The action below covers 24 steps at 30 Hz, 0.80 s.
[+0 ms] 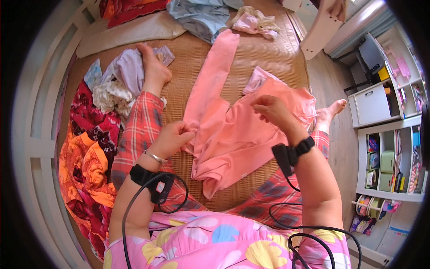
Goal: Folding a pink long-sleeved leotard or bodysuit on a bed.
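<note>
A salmon-pink garment (pixel 242 130) lies rumpled on the woven mat between my legs. One long sleeve or leg of it stretches away from me; I cannot tell which it is. At its left edge my left hand (pixel 174 136) has thumb and fingers pinched together on the cloth. My right hand (pixel 274 113) is over the garment's right part, its fingers curled inward; whether cloth is between them is hidden. A paler pink piece of fabric (pixel 260 80) shows at the garment's far side.
Red-and-orange patterned bedding (pixel 87 166) and lilac clothes (pixel 123 71) lie at the left by a white rail (pixel 38 134). Farther off are a light-blue garment (pixel 201 18) and a pale pink one (pixel 255 22). White shelves (pixel 389 193) stand right. Cables (pixel 313 235) hang from my wrist straps.
</note>
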### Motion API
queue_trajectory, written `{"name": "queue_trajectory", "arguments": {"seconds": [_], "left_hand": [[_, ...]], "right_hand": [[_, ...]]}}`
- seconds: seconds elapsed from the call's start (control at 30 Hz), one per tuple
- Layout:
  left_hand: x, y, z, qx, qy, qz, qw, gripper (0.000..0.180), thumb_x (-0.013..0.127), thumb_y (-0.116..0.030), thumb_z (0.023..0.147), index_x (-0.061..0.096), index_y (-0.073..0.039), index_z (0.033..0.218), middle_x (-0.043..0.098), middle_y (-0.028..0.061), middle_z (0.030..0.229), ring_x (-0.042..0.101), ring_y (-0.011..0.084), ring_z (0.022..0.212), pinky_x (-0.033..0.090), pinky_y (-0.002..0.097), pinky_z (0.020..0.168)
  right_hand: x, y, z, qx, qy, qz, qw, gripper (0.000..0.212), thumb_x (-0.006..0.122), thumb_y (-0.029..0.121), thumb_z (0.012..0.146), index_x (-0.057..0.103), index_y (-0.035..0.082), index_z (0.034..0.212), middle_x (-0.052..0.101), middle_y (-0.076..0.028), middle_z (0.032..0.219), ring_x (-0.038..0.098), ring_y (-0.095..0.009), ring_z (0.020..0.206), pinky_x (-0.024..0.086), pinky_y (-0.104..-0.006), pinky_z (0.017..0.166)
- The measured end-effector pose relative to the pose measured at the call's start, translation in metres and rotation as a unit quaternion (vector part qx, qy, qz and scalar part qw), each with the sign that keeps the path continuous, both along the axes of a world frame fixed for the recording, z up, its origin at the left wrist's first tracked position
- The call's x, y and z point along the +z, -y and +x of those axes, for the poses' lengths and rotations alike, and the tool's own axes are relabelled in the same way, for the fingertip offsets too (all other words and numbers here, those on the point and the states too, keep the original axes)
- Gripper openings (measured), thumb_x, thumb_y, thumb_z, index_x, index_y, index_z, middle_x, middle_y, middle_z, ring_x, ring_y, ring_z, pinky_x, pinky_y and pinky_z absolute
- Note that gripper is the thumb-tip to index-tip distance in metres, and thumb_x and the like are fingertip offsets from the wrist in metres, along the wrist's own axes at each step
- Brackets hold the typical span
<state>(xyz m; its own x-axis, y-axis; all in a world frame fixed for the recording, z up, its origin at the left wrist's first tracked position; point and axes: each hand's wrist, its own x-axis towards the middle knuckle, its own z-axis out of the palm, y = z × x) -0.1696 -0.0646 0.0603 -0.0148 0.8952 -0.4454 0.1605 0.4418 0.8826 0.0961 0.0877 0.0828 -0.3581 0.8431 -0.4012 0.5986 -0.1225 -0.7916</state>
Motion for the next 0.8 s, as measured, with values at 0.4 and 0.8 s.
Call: {"name": "queue_trajectory", "arguments": {"seconds": [0.4, 0.8], "left_hand": [[-0.001, -0.012, -0.013, 0.050, 0.080, 0.101, 0.990, 0.017, 0.062, -0.015, 0.077, 0.056, 0.000, 0.078, 0.056, 0.0012, 0.065, 0.052, 0.0064, 0.058, 0.043, 0.0216, 0.051], [-0.006, -0.005, -0.005, -0.018, -0.074, 0.160, 0.984, 0.035, 0.072, -0.018, 0.070, 0.054, 0.001, 0.093, 0.056, 0.0043, 0.079, 0.053, 0.0108, 0.070, 0.046, 0.0245, 0.061]], "right_hand": [[-0.044, -0.001, -0.097, 0.060, 0.032, -0.035, 0.997, 0.019, 0.061, 0.021, 0.078, 0.058, 0.002, 0.079, 0.056, -0.005, 0.060, 0.051, -0.010, 0.047, 0.040, -0.0211, 0.043], [0.137, 0.029, -0.075, 0.008, -0.259, 0.120, 0.959, 0.015, 0.061, 0.017, 0.083, 0.057, 0.007, 0.074, 0.054, 0.001, 0.061, 0.045, -0.005, 0.049, 0.035, -0.0175, 0.046]]}}
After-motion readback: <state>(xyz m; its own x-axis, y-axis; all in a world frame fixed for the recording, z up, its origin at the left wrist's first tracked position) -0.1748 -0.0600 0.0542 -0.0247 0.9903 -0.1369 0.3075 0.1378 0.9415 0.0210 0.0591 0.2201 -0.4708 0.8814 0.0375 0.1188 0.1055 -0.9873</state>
